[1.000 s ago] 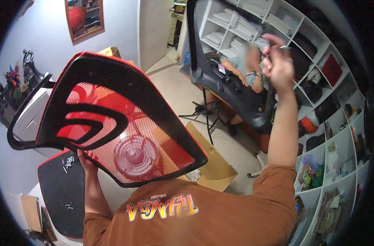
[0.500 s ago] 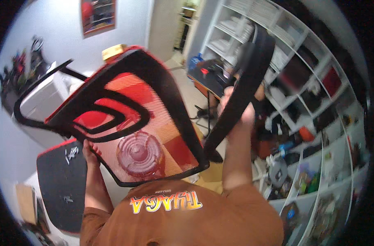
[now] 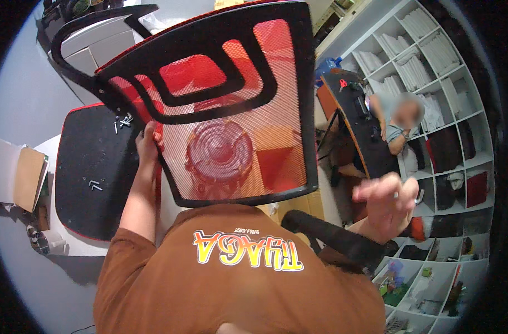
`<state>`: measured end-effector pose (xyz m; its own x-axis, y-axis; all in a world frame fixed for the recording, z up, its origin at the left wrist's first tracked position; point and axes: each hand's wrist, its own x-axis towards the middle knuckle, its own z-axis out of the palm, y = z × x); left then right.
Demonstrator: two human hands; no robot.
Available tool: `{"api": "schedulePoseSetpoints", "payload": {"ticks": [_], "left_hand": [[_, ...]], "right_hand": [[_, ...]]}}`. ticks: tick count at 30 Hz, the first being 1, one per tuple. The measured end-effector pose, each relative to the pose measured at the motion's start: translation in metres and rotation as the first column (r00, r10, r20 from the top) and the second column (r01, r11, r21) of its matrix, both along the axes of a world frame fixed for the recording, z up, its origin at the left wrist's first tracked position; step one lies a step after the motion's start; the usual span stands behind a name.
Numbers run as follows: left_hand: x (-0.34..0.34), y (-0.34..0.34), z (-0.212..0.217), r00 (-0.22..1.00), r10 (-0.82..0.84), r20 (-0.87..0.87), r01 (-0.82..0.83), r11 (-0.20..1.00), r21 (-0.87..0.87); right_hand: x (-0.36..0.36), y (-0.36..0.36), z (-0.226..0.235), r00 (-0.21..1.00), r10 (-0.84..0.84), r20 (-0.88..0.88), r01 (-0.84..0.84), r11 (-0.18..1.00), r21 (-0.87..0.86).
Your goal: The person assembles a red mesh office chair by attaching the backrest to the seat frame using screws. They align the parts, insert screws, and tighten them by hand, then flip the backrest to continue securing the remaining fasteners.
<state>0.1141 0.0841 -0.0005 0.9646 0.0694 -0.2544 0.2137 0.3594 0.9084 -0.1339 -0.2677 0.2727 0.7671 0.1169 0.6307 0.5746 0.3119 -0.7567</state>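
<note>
The red mesh chair back (image 3: 231, 106) was held up tilted, its long axis slanting from lower right to upper left, armrest (image 3: 92, 28) end farthest. The left hand (image 3: 147, 146) gripped its lower left rim, fingers wrapped on the frame. The right hand (image 3: 387, 201) hung blurred, well right of it, fingers loosely curled, holding nothing visible.

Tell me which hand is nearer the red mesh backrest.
Left. The left hand grips the backrest at its left edge; the right hand is off to its lower right, apart from it, blurred.
</note>
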Motion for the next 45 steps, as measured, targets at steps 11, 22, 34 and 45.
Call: {"api": "schedulePoseSetpoints", "payload": {"ticks": [11,22,34,45], "left_hand": [[0.012,-0.061,0.010,0.982,-0.138,0.126,0.114,0.978,0.177],[-0.010,-0.077,0.101,0.482,0.077,0.873,-0.592,0.763,0.260],[-0.033,-0.140,0.100,0.637,-0.437,0.635,0.066,0.852,0.520],[-0.032,-0.123,0.012,0.700,-0.413,0.583,0.076,0.854,0.514]], "right_hand": [[0.074,-0.058,-0.145,0.353,-0.928,-0.121,0.818,0.369,-0.442],[0.067,-0.042,-0.118,0.127,-0.975,0.180,0.840,0.010,-0.543],[0.055,-0.052,-0.076,0.281,-0.894,0.348,0.511,-0.168,-0.843],[0.060,-0.035,-0.167,0.290,-0.903,0.316,0.483,-0.146,-0.863]]}}
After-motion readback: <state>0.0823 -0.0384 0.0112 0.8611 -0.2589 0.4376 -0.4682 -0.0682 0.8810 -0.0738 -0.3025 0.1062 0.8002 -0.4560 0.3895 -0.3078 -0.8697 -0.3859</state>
